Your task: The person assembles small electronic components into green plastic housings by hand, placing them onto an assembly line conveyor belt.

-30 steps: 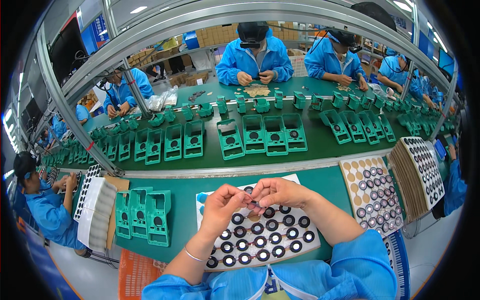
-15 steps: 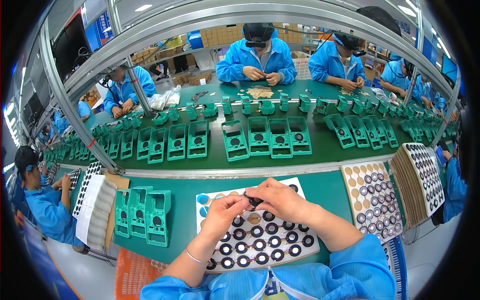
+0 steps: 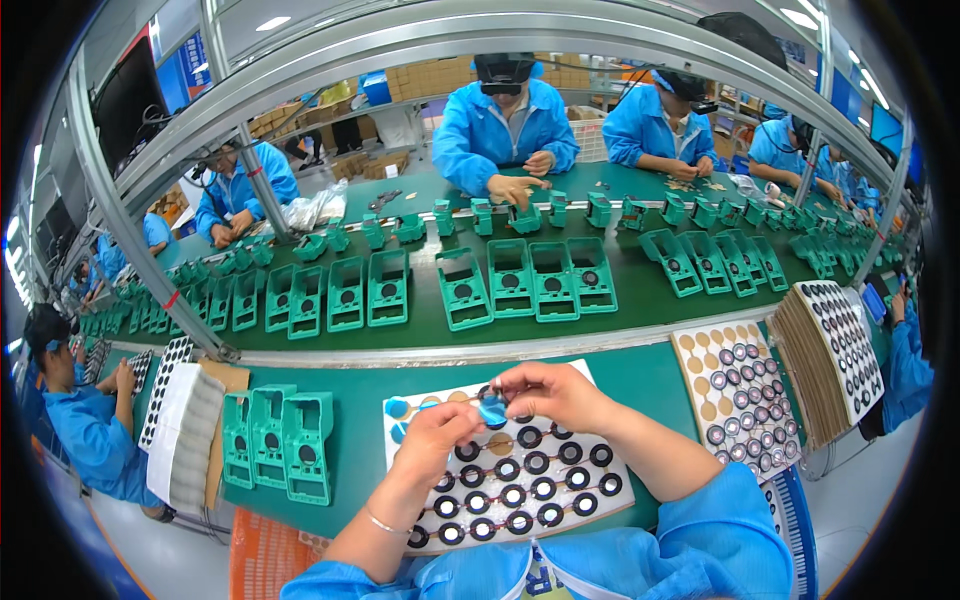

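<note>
Between my hands, over the upper part of a white board (image 3: 620, 468), is a small round speaker (image 3: 489, 391) with a black rim. A blue round film (image 3: 492, 411) shows against it. My right hand (image 3: 555, 396) grips the speaker between thumb and fingers. My left hand (image 3: 435, 437) is closed, its thumb and fingertips pinching the left edge of the blue film; the exact contact is partly hidden. Rows of black ring-shaped speakers (image 3: 536, 463), several with white centres, lie on the board below. More blue discs (image 3: 396, 408) sit at its upper left corner.
Three green housings (image 3: 307, 450) stand left on the bench. Another board of speakers (image 3: 722, 400) and a stack of boards (image 3: 800, 370) are at right. Beyond a metal rail, a belt (image 3: 420, 330) carries green housings. Co-workers (image 3: 505, 125) sit opposite; a frame post (image 3: 150, 230) rises at left.
The blue film has come into view between my hands, and the speaker has turned. My hands sit slightly farther apart. Across the belt, a co-worker's hand has reached to a green part.
</note>
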